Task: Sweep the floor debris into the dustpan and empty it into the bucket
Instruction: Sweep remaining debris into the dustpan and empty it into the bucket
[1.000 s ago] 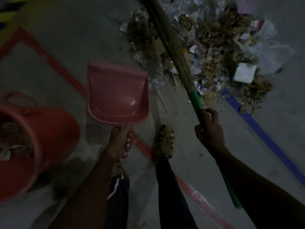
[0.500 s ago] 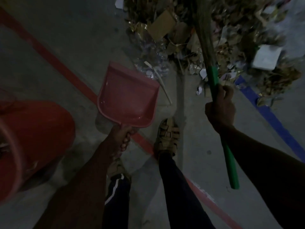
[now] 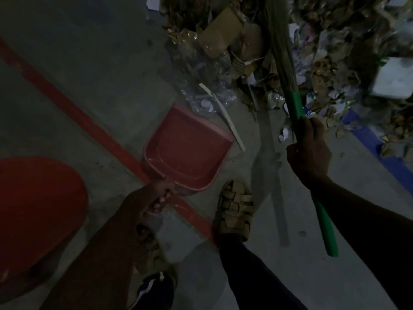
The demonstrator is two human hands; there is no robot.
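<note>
My left fingers (image 3: pixel 159 201) are gripping the empty dustpan (image 3: pixel 190 151), my right hand (image 3: pixel 309 153) the broom (image 3: pixel 295 104); sweeping carelessly risks scattering debris (image 3: pixel 223 41) past its lip.

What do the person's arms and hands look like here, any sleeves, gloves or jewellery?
Both forearms are bare, with no sleeve in view. The left hand and the right hand wear no gloves, and no ring, watch or bracelet shows. The dim light could hide small details.
</note>
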